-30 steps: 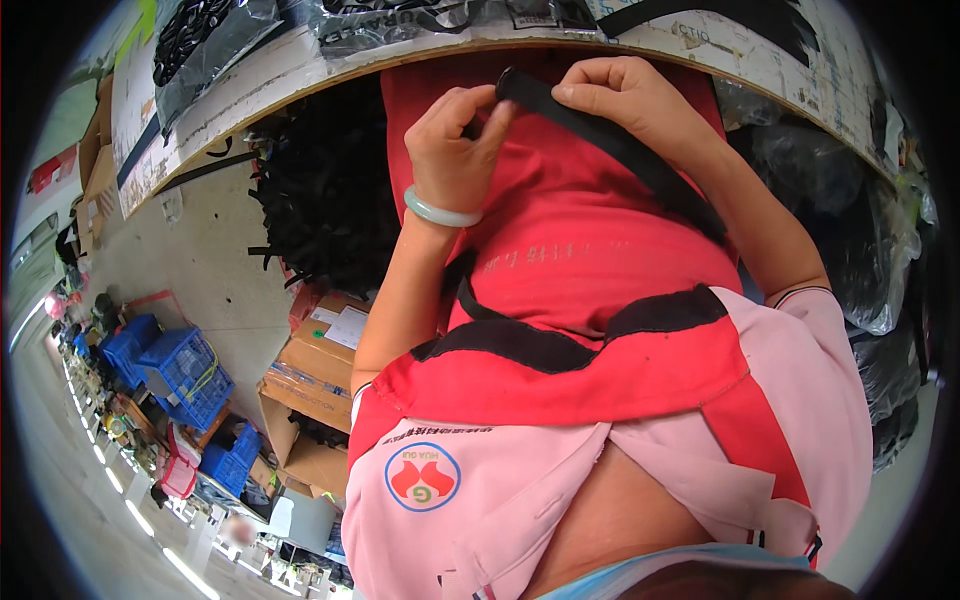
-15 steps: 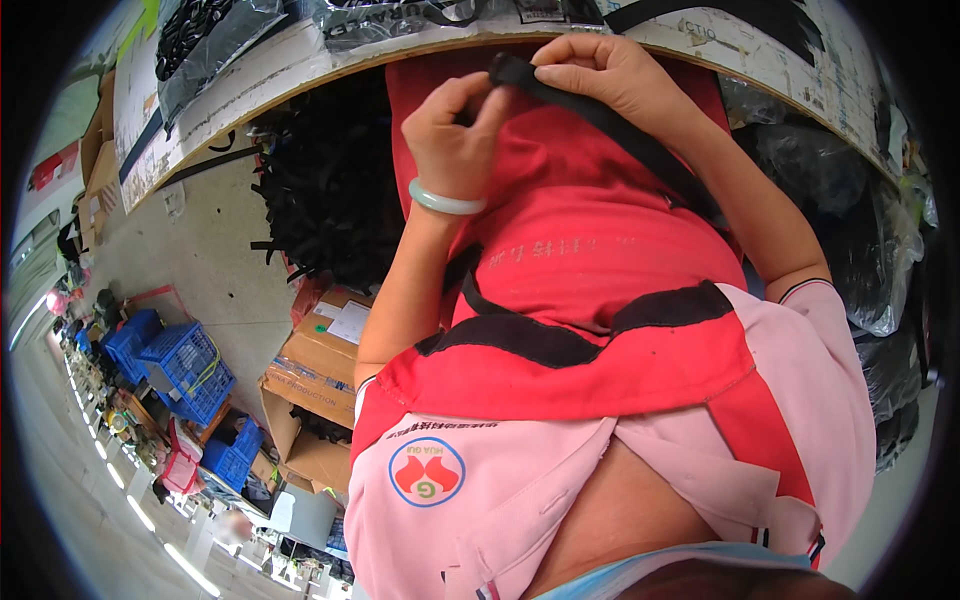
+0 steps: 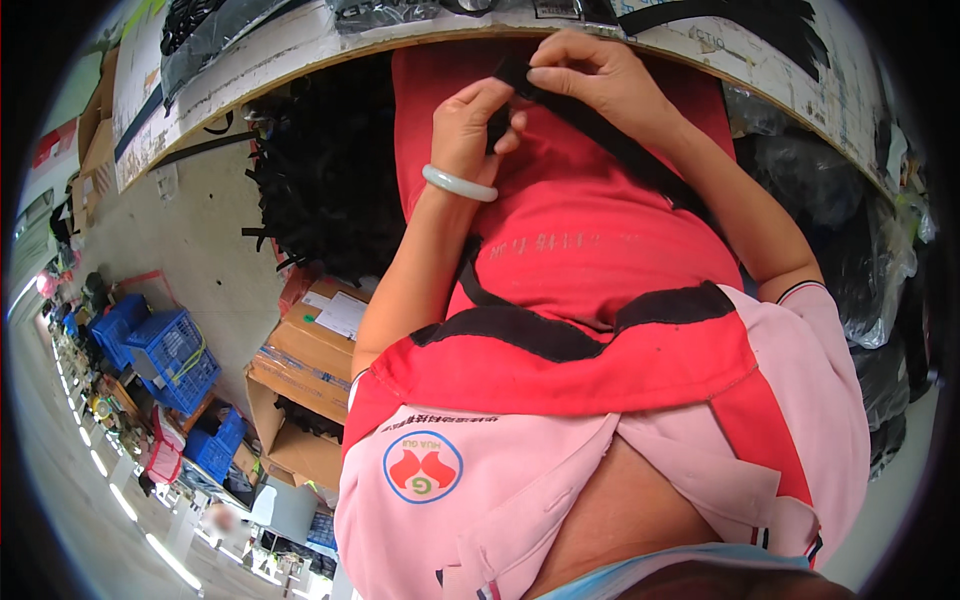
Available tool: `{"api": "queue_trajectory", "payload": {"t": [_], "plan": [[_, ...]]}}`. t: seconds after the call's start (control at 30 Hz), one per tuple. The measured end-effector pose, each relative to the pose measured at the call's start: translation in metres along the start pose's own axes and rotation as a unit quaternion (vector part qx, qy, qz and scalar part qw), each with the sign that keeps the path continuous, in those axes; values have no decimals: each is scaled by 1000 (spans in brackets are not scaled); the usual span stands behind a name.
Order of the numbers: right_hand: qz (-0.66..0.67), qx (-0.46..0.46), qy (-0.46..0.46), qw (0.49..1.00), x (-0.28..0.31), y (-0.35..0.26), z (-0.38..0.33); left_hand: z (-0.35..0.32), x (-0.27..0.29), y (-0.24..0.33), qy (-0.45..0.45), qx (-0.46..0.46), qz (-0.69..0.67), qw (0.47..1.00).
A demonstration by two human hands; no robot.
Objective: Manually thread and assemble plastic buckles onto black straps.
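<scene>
Near: pink shirt (image 3: pixel 560 500) with a round badge, and over it a red apron (image 3: pixel 600 300) edged in black, filling the lap up to the bench's near edge

Both hands raised just under that edge, at work on a black strap (image 3: pixel 600 135). Left hand (image 3: pixel 475 125), pale bangle (image 3: pixel 458 183) on the wrist, has its grip closed on the strap's end, thumb and fingers pinching it. Right hand (image 3: pixel 600 75) closes over the same strap from above, fingertips pressing it flat. From there the strap runs down and right across the apron toward the right forearm

Progress, as a judgement: this one strap is mid-handling, its end apparently being folded or threaded between the two grips; no finished fold or fastening shows. What the end looks like is hidden by the fingers

Left of the lap, on the floor under the bench: a big heap of black straps (image 3: pixel 325 200), seemingly stock still to be worked or already done, cannot tell which. Cardboard boxes (image 3: pixel 300 370) beside it, blue crates (image 3: pixel 165 345) further off along the aisle

Right: dark plastic bags (image 3: pixel 870 260) against the bench's right side

Far: bench (image 3: pixel 260 60), light top, curved near edge, more black pieces lying on it

Nothing blocks the hands; the bench edge sits close above them
</scene>
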State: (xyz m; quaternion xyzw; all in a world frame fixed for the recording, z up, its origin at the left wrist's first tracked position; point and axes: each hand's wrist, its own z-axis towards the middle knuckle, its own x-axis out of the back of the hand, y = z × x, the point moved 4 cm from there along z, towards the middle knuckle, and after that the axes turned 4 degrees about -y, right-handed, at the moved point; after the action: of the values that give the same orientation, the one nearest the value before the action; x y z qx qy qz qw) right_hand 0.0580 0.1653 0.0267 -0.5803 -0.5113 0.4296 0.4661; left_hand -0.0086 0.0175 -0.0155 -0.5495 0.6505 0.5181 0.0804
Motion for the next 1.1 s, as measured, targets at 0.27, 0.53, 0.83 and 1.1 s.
{"api": "queue_trajectory", "payload": {"t": [0.27, 0.53, 0.83, 1.1], "plan": [[-173, 45, 26, 984, 5, -44, -16, -10, -20, 30, 59, -211, 150, 964], [-55, -127, -9, 990, -4, -22, -14, -15, -17, 30, 59, -352, 335, 872], [136, -153, -53, 977, -11, -3, 2, -27, -12, 31, 37, -269, 257, 927], [-13, -68, -1, 998, -24, 7, 40, -123, 75, 92, 227, -233, 309, 894]]}}
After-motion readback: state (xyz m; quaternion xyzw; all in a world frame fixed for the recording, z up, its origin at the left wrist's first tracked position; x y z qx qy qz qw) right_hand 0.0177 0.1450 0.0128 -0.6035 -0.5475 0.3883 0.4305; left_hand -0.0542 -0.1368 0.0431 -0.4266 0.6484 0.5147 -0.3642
